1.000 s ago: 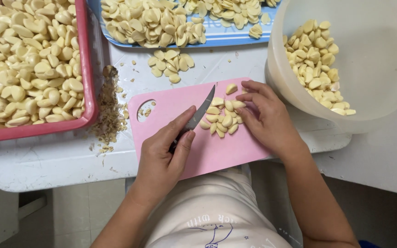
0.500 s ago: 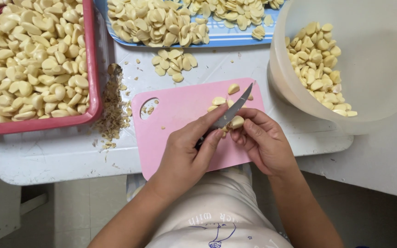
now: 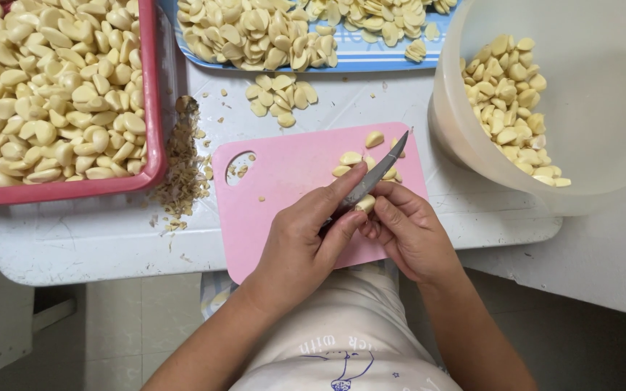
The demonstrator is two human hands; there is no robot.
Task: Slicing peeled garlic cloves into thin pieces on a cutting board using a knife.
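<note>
Red plastic basket (image 3: 152,108) of peeled garlic cloves sits far left on the white bench (image 3: 96,232). Pink plastic cutting board (image 3: 284,174) lies centre. Left hand (image 3: 302,246), fingers wrapped round a small grey-bladed knife (image 3: 374,176). Right hand (image 3: 411,232), fingers pinching a pale garlic clove (image 3: 365,203) against the blade, over the board. Translucent white plastic tub (image 3: 603,101) far right.

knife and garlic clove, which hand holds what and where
The left hand grips the knife by its handle, forefinger laid along the blade's back. The right hand pinches one garlic clove in its fingertips, against the blade.
</note>
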